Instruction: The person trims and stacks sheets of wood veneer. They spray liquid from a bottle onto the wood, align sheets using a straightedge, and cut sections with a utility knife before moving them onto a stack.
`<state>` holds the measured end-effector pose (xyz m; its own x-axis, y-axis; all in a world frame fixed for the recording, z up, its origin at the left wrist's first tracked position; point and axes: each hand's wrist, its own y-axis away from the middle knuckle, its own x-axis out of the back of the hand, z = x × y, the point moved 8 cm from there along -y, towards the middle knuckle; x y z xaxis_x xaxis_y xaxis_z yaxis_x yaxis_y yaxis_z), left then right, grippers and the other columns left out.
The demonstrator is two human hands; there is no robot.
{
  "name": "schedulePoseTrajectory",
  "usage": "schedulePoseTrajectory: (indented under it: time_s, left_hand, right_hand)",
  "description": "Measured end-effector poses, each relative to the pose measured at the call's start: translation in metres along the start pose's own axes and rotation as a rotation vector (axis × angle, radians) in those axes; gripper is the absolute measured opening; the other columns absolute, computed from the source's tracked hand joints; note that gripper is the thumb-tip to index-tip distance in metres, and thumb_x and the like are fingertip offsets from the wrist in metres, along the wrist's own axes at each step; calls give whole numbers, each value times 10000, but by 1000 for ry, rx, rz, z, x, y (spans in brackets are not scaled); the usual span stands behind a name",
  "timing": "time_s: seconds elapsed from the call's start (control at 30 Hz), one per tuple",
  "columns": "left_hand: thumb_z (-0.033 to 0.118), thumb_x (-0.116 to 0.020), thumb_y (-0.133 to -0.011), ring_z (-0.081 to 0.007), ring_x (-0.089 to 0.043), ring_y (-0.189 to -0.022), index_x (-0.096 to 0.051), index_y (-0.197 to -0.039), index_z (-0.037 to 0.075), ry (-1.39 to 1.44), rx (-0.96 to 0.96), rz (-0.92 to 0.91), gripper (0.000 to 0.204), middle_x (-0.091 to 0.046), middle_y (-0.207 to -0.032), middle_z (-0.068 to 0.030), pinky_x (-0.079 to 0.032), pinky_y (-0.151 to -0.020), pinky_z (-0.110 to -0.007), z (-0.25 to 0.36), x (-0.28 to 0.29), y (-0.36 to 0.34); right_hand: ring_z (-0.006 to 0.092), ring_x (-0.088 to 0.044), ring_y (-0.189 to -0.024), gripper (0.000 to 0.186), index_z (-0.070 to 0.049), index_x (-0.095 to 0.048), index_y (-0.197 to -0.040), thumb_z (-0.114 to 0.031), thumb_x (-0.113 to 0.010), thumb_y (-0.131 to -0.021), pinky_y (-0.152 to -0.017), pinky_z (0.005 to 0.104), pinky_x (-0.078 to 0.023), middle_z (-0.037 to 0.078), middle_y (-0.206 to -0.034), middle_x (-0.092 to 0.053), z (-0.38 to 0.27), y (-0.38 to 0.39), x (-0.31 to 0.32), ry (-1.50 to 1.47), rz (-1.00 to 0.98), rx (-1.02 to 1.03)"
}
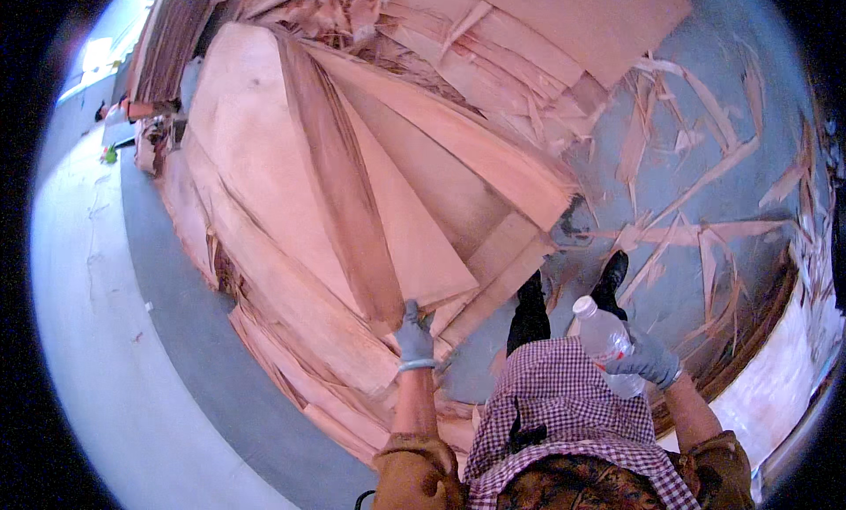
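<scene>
My left hand [413,337], in a grey glove, is closed on the near end of a long dark-brown strip of wood veneer [339,175]. This strip lies slantwise over wider, pale pinkish veneer sheets [242,122], fanned out in a layered pile. My right hand [648,360], gloved in grey too, is wrapped round a clear plastic bottle [605,334] with a white cap. The bottle is tilted, cap toward the pile, in front of my checked apron [546,395]. Liquid inside it cannot be made out for sure.
More veneer sheets [546,34] are heaped at the far side. A tall bundle of veneer [167,47] stands at the far left. Torn strips [696,237] litter the grey floor [687,188] on the right. My dark shoes [610,281] are beside the pile's near edge.
</scene>
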<state>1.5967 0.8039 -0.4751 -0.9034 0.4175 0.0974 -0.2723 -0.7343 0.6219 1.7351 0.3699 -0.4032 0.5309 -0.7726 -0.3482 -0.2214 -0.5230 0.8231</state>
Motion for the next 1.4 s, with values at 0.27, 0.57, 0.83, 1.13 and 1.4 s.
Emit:
schedulePoseTrajectory:
  time_s: [0.27, 0.57, 0.83, 1.13, 1.4]
  left_hand:
    - [166, -594, -874, -161, -521, -793, -526, -959, 96, 86, -45, 142, 129, -503, -854, -11, -527, -699, -351, 26, 82, 40]
    - [235, -595, -882, -179, -565, -871, -513, -1164, 44, -256, -197, 51, 350, -530, -1088, -42, -555, -666, -343, 23, 79, 36]
    - [273, -578, -891, -208, -581, -936, -453, -1243, 108, 134, 10, -63, 408, -537, -1154, -61, -556, -691, -343, 40, 36, 33]
    - [265, -598, -875, -225, -563, -1013, -473, -1224, 159, 279, 9, 154, 385, -548, -1174, -35, -545, -723, -386, 16, 131, 18]
    - [252, -596, -872, -233, -562, -1014, -469, -1228, 167, 316, 4, 47, 387, -547, -1180, -29, -540, -749, -415, 21, 160, 11]
  right_hand:
    - [226, -488, -1112, 906, -39, -397, -1284, -486, -796, -604, -948, 358, -386, 108, -1210, -520, -22, 22, -46, 333, -140, -54]
    - [195, -553, -968, 797, -31, -449, -1227, -419, -798, -624, -856, 339, -447, 86, -1089, -588, -37, 25, -61, 339, -114, -26]
    - [133, -561, -887, 600, -47, -488, -1193, -250, -778, -709, -791, 303, -465, 38, -1031, -603, -52, 22, -68, 372, -86, -21]
    - [198, -582, -907, 696, -59, -496, -1185, -448, -756, -670, -796, 343, -466, 89, -1051, -615, -45, 26, -64, 569, -57, -169]
    - [136, -569, -816, 536, -35, -546, -1081, -312, -781, -688, -682, 291, -468, 44, -939, -619, -144, -27, -54, 880, 159, 141]
